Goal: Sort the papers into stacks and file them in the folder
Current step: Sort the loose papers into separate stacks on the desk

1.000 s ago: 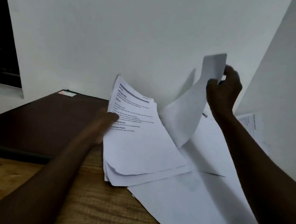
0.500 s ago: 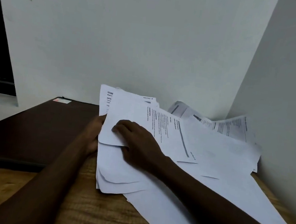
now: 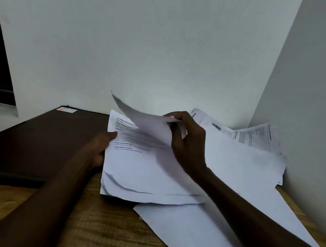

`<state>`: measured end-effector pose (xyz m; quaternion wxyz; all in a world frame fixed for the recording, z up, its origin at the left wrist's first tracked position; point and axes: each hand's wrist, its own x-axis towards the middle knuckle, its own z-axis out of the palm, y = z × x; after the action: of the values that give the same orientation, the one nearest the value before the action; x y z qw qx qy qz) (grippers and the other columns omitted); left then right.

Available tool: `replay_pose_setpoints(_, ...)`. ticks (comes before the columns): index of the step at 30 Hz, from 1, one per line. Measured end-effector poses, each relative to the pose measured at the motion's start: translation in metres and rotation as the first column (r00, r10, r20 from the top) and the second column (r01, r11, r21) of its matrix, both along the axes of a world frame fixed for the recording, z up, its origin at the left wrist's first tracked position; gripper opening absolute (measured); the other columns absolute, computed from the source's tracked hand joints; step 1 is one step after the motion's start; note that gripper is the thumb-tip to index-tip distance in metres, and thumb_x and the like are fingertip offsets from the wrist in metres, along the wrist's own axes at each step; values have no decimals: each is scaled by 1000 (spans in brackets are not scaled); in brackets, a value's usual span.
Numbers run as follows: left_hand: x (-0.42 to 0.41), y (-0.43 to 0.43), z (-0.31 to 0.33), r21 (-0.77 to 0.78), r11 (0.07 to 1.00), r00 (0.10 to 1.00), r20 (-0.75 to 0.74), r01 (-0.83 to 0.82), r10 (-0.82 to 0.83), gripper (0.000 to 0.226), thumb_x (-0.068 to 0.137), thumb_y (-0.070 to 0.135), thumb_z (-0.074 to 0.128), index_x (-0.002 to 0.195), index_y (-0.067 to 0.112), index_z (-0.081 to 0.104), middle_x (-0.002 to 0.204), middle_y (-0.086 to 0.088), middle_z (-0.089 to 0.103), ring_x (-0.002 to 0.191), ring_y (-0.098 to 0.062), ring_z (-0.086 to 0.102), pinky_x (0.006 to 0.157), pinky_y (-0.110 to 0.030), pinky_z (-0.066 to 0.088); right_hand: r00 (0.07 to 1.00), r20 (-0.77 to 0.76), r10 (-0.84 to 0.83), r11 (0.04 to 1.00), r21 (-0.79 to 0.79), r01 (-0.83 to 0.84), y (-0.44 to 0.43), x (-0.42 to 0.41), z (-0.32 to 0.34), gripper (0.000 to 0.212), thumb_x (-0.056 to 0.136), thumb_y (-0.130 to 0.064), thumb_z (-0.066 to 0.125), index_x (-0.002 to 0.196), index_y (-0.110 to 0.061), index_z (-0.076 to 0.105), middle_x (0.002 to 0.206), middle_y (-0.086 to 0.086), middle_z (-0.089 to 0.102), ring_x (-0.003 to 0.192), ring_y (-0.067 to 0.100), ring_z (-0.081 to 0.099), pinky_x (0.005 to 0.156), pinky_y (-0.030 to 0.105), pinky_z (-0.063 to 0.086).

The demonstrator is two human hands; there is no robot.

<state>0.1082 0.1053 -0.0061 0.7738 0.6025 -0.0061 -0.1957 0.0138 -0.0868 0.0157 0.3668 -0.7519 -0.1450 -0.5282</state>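
While the left hand point(image 3: 98, 147) pins the white printed paper stack point(image 3: 145, 171) on the wooden counter point(image 3: 92, 226) beside the dark brown folder point(image 3: 43, 137), the right hand point(image 3: 186, 143) has its fingers point(image 3: 170, 116) pinching a lifted, curling white sheet point(image 3: 144, 121).

Printed lines on the top page of the stack point(image 3: 134, 160) too blurred to read, loose blank sheet point(image 3: 197, 236) cut off at bottom edge, left hand point(image 3: 98, 149) partly hidden behind the stack, folder label point(image 3: 66, 110) illegible.

Matt white paper sheets point(image 3: 153, 174), grained wooden table point(image 3: 92, 226), smooth dark folder point(image 3: 37, 141)
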Motion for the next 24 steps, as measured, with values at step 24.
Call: replay_pose_setpoints(24,1,4,3,4,997,996,39,81,-82,36,98,-7,44,133,-4,53,128,-21,61,107,-38,61,102,-50,43,629,-738,-246,954,-298,24,-114,-24,-22,34,89,-12,67,122,-20,61,129,-8,60,123,16,54,97,21,38)
